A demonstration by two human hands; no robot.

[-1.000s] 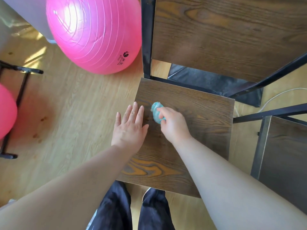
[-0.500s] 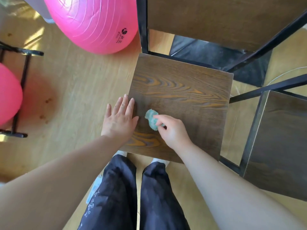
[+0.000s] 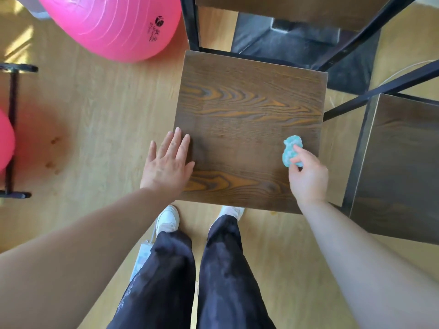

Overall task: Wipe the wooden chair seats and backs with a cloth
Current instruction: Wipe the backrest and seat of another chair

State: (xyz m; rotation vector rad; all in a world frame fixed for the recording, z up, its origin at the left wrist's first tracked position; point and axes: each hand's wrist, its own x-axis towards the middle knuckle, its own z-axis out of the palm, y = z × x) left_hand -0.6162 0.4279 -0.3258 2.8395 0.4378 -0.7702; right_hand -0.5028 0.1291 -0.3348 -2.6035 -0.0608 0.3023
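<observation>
The person stands at a chair and looks down on its seat (image 3: 249, 110). The seat is dark brown wood with wavy orange lines. The left hand (image 3: 167, 163) is flat and wide open, with its fingers straight and close together. It holds nothing and lies across the left edge of the seat, thumb side over the wood. The right hand (image 3: 308, 178) pinches a small blue-green cloth (image 3: 291, 149) between thumb and fingers. The cloth is bunched up. It sits on the seat close to the right edge, nearer the front than the back. The chair's back (image 3: 297, 8) is at the top, held by black bars. A second seat (image 3: 401, 162) stands just beside the first one, on the right. A big pink ball (image 3: 111, 24) sits on the floor (image 3: 95, 115) at the upper left. A bit of another ball (image 3: 4, 141) shows at the left edge, by a black stand (image 3: 11, 129). Near the bottom are dark trousers (image 3: 213, 269) and white shoes (image 3: 167, 219).
</observation>
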